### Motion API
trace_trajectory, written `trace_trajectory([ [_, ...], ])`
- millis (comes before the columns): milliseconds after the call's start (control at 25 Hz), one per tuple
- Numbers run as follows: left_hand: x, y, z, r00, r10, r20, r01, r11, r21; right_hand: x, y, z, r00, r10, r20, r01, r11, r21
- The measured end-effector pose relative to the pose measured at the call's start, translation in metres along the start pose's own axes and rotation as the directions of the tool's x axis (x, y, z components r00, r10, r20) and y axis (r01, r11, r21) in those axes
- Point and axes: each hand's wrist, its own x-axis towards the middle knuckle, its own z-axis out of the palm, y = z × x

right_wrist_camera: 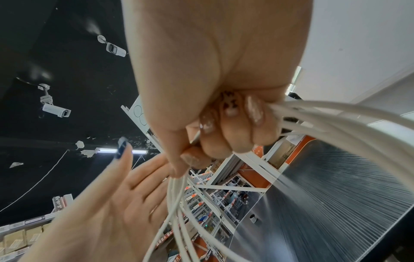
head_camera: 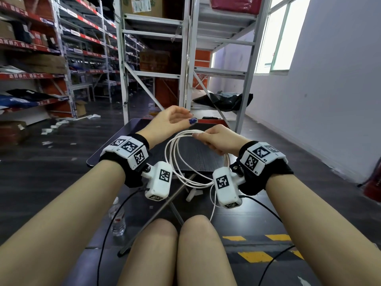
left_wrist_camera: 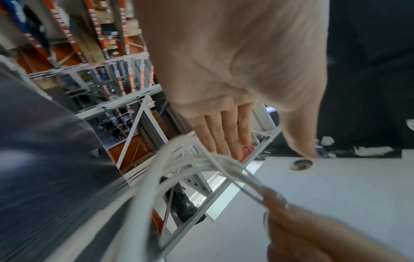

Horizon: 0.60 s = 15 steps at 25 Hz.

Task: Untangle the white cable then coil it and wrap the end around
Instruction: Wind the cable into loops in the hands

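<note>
R hand [head_camera: 218, 139] fingers curled round coiled white cable [head_camera: 177, 162]; L hand [head_camera: 171, 120] fingers loosely spread, holding nothing.

Red shelf-edge strips [head_camera: 31, 75] on the left racking carry white Chinese characters, too blurred to read with certainty; right wrist tracker [head_camera: 261, 156] bears small marks "R1" and "R2" beside its square coded tags; carton label [head_camera: 140, 4] on the top shelf illegible
</note>
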Motion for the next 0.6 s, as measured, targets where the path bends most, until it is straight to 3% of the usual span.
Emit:
trace_trajectory([
  [80,0.001,-0.002,0.004,0.985,-0.018,0.169,-0.011,0.985,0.172,-0.001,-0.004,0.000,0.999,-0.024,0.025,0.024,0.999,0.030],
  [160,0.001,-0.003,0.008,0.968,-0.068,0.241,-0.004,0.958,0.287,-0.002,-0.005,-0.002,0.998,-0.039,0.048,0.037,0.998,0.048],
  [400,-0.004,-0.003,0.021,0.966,-0.111,0.231,0.066,0.978,0.196,-0.003,0.000,-0.010,0.995,-0.066,0.075,0.061,0.996,0.066],
  [600,-0.003,-0.011,0.018,0.989,-0.028,0.146,-0.015,0.958,0.285,-0.003,0.009,-0.008,0.993,-0.057,0.107,0.023,0.955,0.297],
])
